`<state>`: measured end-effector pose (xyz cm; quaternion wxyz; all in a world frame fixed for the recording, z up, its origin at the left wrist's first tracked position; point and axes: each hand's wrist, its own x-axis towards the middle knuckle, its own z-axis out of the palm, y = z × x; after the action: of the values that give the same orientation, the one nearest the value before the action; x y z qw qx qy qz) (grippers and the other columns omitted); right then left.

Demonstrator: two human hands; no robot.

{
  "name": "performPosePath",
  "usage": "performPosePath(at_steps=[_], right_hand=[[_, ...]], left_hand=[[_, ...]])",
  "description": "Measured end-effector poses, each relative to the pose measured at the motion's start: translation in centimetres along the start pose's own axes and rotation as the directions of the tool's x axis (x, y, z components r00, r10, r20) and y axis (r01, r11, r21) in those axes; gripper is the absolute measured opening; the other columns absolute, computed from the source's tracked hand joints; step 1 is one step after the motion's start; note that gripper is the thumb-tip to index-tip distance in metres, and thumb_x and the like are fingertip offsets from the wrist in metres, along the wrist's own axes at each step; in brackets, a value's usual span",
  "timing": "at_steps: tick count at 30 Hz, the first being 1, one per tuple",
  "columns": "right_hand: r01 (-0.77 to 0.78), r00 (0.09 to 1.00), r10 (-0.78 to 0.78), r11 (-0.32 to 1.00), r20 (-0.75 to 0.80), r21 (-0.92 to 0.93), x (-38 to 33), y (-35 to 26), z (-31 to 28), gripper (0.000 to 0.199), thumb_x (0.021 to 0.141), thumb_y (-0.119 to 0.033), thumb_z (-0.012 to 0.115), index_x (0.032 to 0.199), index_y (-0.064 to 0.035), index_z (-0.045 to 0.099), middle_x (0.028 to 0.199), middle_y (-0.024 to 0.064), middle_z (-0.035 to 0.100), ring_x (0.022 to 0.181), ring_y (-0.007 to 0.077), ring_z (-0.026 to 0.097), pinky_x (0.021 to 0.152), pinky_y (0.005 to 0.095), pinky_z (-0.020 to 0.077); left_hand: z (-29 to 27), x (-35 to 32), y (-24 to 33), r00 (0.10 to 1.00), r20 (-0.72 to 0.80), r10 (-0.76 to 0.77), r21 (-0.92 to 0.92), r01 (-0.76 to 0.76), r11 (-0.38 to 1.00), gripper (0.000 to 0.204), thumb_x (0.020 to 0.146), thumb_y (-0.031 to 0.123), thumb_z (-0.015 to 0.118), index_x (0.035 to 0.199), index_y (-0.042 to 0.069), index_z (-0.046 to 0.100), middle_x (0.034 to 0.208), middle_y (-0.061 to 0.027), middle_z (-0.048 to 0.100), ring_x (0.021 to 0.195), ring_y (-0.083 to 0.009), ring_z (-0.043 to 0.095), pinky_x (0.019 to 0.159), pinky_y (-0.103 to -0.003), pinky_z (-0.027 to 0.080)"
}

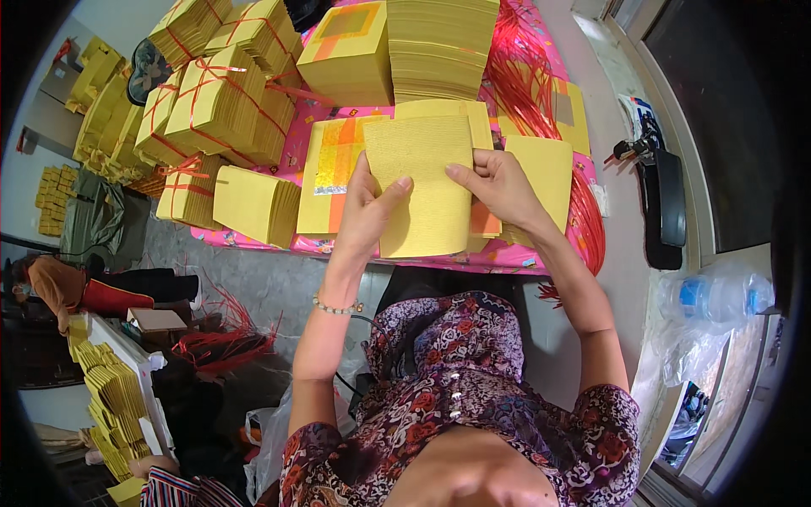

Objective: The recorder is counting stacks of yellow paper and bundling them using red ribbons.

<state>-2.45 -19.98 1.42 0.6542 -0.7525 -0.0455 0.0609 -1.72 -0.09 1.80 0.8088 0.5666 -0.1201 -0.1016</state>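
While both hands' fingers (401, 183) grip it, the yellow paper stack (420, 188) stands upright; ribbed.

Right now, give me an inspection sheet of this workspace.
Surface: table under a pink patterned cover.
Job's things: stack of yellow paper sheets, held by both hands.
Clutter: tied yellow bundles, loose stacks, red strings.
Hands: left hand and right hand grip the stack's edges.
Cables: black cable below the table.
Surroundings: plastic bottle, another person at left.
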Motion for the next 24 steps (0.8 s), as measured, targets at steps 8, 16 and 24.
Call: performPosePath(at_steps=[8, 16, 24], right_hand=[[-0.028, 0.999, 0.025, 0.998, 0.045, 0.054, -0.2, 0.2, 0.2, 0.03, 0.089, -0.025, 0.062, 0.094, 0.0054, 0.064, 0.078, 0.0034, 0.066, 0.068, 0.0041, 0.056, 0.059, 0.0207, 0.0451], [-0.117, 0.988, 0.117, 0.993, 0.104, -0.004, 0.0, 0.9, 0.2, 0.033, 0.089, -0.025, 0.063, 0.1, 0.0062, 0.064, 0.085, 0.0059, 0.067, 0.074, 0.0062, 0.06, 0.067, 0.0207, 0.0477], [-0.079, 0.994, 0.076, 0.996, 0.08, 0.041, 0.3, 1.9, 0.5, 0.039, 0.088, -0.034, 0.062, 0.088, 0.0054, 0.066, 0.067, 0.0016, 0.064, 0.059, 0.0034, 0.054, 0.052, 0.0215, 0.0426]], left_hand=[[-0.3, 0.4, 0.3, 0.999, -0.032, -0.044, -0.062, 0.042, 0.997, 0.047, 0.087, -0.004, 0.054, 0.13, 0.0, 0.037, 0.123, -0.0125, 0.053, 0.113, -0.0186, 0.053, 0.094, -0.032, 0.043], [-0.8, 1.1, -0.3, 0.995, -0.047, -0.083, -0.046, 0.081, 0.996, 0.044, 0.087, -0.001, 0.055, 0.128, 0.0, 0.039, 0.122, -0.0127, 0.054, 0.11, -0.0191, 0.054, 0.092, -0.032, 0.045], [-1.4, 2.1, -0.5, 0.992, -0.061, -0.108, -0.023, 0.107, 0.994, 0.042, 0.087, 0.0, 0.056, 0.126, 0.0, 0.04, 0.119, -0.0131, 0.055, 0.108, -0.0198, 0.056, 0.091, -0.033, 0.046]])
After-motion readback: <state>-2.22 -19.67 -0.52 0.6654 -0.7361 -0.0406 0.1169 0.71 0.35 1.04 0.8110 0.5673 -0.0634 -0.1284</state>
